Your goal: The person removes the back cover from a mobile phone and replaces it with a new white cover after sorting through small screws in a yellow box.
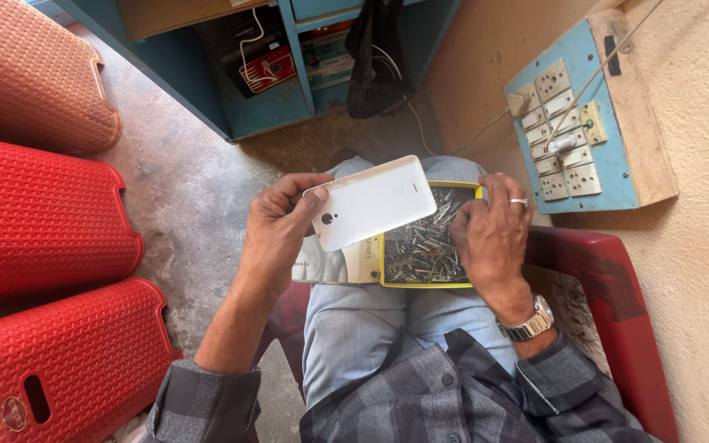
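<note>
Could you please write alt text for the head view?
A seated person's left hand holds a white phone back-side up over a yellow box of small metal parts on the lap, where the right hand rests. Red plastic chairs stand alongside.

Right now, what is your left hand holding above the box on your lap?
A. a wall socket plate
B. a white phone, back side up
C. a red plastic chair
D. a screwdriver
B: the left hand grips a white phone with its back and camera hole facing up, over the yellow-rimmed box of small metal parts, where the right hand rests.
</note>
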